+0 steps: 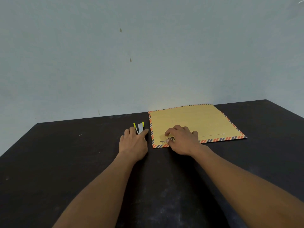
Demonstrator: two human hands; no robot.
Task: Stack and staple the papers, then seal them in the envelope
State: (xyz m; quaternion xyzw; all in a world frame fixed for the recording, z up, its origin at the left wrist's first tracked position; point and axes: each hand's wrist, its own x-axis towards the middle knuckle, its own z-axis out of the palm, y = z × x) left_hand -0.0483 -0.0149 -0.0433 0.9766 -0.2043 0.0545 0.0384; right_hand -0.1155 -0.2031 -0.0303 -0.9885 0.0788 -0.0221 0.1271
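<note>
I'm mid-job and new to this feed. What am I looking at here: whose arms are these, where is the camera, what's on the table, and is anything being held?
There is no machine here: a person works with two bare hands, and one camera worn on the head looks forward and down, so the arms reach in from the bottom. The left hand rests on a small stapler with yellow parts; its fingers lie over it, but whether it is gripped is unclear. The right hand presses on the near left corner of a large tan envelope with a striped orange and dark border, lying flat on the dark table. No loose papers are in view. A pale wall stands behind.
</note>
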